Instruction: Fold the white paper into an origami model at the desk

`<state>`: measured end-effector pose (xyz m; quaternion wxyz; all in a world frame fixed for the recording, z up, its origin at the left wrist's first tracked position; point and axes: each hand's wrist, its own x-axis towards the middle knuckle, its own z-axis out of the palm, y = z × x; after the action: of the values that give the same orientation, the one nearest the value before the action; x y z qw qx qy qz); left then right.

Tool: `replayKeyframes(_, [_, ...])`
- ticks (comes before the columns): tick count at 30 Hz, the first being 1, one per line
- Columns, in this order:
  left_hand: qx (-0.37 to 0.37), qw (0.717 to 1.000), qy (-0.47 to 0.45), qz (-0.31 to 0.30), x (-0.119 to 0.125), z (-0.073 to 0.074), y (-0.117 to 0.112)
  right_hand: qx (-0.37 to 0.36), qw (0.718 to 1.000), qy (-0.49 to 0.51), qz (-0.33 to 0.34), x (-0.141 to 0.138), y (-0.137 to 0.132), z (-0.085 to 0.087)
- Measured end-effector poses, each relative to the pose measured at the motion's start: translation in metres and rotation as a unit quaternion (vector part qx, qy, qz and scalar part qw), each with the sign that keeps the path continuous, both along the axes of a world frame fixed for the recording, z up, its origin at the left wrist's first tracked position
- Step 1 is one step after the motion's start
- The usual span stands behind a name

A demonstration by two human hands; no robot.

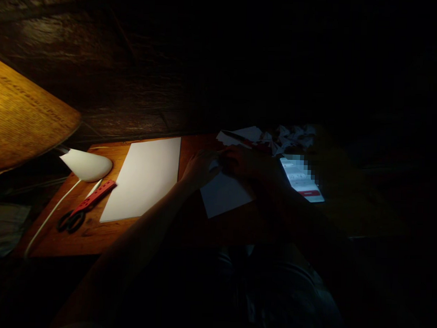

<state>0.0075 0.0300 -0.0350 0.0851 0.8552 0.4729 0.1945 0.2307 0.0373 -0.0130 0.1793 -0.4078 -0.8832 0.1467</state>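
The scene is very dark, lit only from the left. My left hand (200, 167) and my right hand (242, 162) meet at the far edge of a white sheet of paper (222, 195) on the wooden table (94, 234). Both hands have their fingers curled and pressed onto the paper's top edge, as if pinching it. The right hand lies in deep shadow, so its fingers are hard to make out.
A larger white sheet (144, 178) lies to the left. Further left are red-handled scissors (86, 206), a white lamp head (87, 165) with its cord, and a woven shade (22, 119). A lit phone (302, 179) lies at right, crumpled paper scraps (277, 136) behind.
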Motion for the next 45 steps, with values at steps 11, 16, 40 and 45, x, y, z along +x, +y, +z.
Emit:
replayKeyframes(11, [0.011, 1.000, -0.002, 0.001, -0.002, -0.004, 0.003, 0.003, 1.000, -0.016, -0.016, 0.001, -0.001, 0.000])
replayKeyframes(16, [0.007, 1.000, 0.000, -0.003, -0.003, -0.004, 0.003, -0.007, 1.000, -0.005, -0.007, 0.003, 0.000, 0.001])
replayKeyframes(40, [0.010, 1.000, 0.019, -0.006, -0.001, 0.001, 0.001, 0.010, 0.994, 0.087, -0.065, -0.003, 0.009, -0.018])
replayKeyframes(45, [0.009, 1.000, 0.025, -0.003, 0.000, 0.002, 0.000, 0.066, 0.972, 0.161, -0.156, -0.002, 0.022, -0.034])
